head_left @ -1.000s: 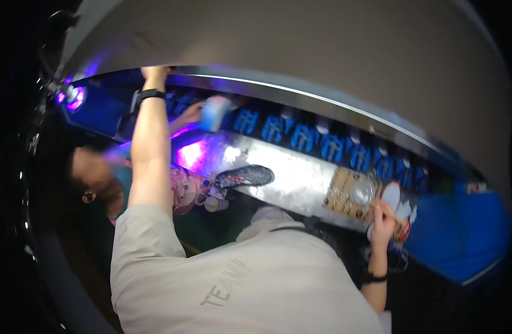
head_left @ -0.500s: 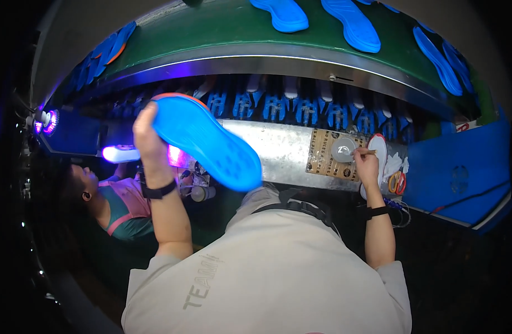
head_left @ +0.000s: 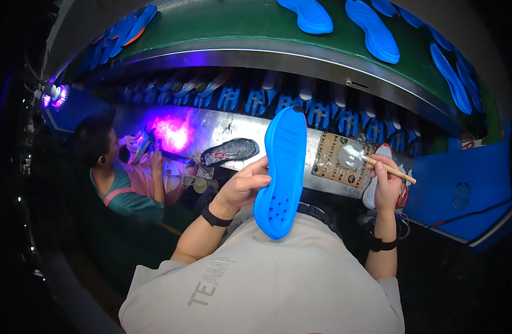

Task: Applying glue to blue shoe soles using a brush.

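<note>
A blue shoe sole [head_left: 285, 172] stands nearly lengthwise in front of my body, with a group of small holes at its near end. My left hand [head_left: 242, 188] is closed on its left edge, the thumb lying on the face. My right hand [head_left: 386, 186] grips a brush with a wooden handle [head_left: 402, 173]. The brush's tip is at a round dish of whitish stuff [head_left: 352, 156], which sits on a piece of printed cardboard [head_left: 337, 171] on the metal bench. Left of the sole, a dark shoe [head_left: 229, 151] with a red detail lies on the bench.
Above the bench runs a green conveyor [head_left: 233, 34] carrying several blue soles. Beside my right hand are a white shoe [head_left: 369, 196] and red-handled scissors [head_left: 403, 195]. At left a co-worker [head_left: 130, 186] handles a shoe near a purple lamp [head_left: 60, 97]. A blue cabinet [head_left: 462, 183] stands at right.
My left hand has brought the sole from the upper left to the middle and turned it more upright. The brush handle now points out to the right. The dark shoe has come into view.
</note>
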Available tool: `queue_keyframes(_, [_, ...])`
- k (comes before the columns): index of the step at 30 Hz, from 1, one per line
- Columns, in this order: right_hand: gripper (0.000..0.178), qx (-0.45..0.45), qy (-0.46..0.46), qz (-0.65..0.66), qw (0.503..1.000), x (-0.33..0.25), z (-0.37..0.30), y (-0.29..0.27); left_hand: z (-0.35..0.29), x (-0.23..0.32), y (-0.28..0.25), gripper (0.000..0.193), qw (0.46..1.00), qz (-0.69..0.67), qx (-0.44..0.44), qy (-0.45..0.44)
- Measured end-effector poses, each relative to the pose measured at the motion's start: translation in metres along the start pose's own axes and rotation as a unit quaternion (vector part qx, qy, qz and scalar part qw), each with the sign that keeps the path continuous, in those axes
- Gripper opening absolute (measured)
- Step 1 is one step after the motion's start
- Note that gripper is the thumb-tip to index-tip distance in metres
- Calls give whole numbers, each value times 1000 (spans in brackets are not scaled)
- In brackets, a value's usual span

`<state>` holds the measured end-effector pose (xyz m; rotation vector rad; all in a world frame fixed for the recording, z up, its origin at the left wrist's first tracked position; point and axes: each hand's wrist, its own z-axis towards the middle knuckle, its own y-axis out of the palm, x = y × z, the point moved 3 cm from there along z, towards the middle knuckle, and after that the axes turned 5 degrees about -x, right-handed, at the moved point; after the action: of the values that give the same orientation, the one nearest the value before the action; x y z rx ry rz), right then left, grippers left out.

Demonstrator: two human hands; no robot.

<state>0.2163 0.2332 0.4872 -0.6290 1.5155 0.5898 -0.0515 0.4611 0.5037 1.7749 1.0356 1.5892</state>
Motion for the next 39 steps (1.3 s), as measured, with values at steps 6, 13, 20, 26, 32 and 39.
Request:
queue_keyframes(6, [19,-105,-88,-50,989,-69,7,53,11,12,17,79,998,58,16,-33])
queue_keyframes(13, [17,-113,-173,-156,966,-84,21,70,18,15,34,80,995,92,8,-40])
queue_keyframes(20, [15,-188,-183,-174,949,-88,15,70,17,21,30,80,995,96,15,-33])
queue_keyframes(26, [15,-96,-141,-130,977,-82,24,66,17,19,29,76,993,108,-21,-46])
queue_keyframes(32, [15,-93,-208,-184,956,-90,29,67,16,21,29,79,992,115,-3,-55])
queue_keyframes(39, [14,-179,-227,-178,941,-90,20,76,16,31,25,74,991,128,-17,-24])
